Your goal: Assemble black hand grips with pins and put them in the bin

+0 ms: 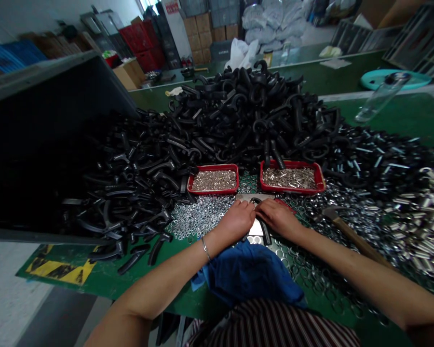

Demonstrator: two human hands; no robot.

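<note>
Green worktable (419, 113) is packed rn: black handles (217, 111) heaped at the back, a big dark bin (39, 74) gaping toward them on the left, metal rings (195, 214) everywhere, shiny cylinders (430, 217) far right. Two red trays (213, 192) w/ small metal bits (213, 180) sit side by side just past our hands. Our hammer (358, 240) lies off to the right, near the right forearm (329, 250), not in either hand.

OK, the bit that matters: one black curved piece (265, 233) is on a pale plate (255, 229), dead centre, btwn both hands. Long axis runs roughly far-to-near, w/ the near leg poking out toward us and leaning a tad right. So it's directly under the fingertips, no reach reqd, and that near leg is closer to the right hand (277, 217) afaict.

Fingers: our left hand (238, 217) has them bunched close together, tips down at the piece. Right's are curled in too, tips almost meeting the left's. Which ones are actually pinching? Can't tell tbh, b/c the knuckles hide the contact. Blue cloth (253, 274) is bunched up on our side of the plate, fyi.
</note>
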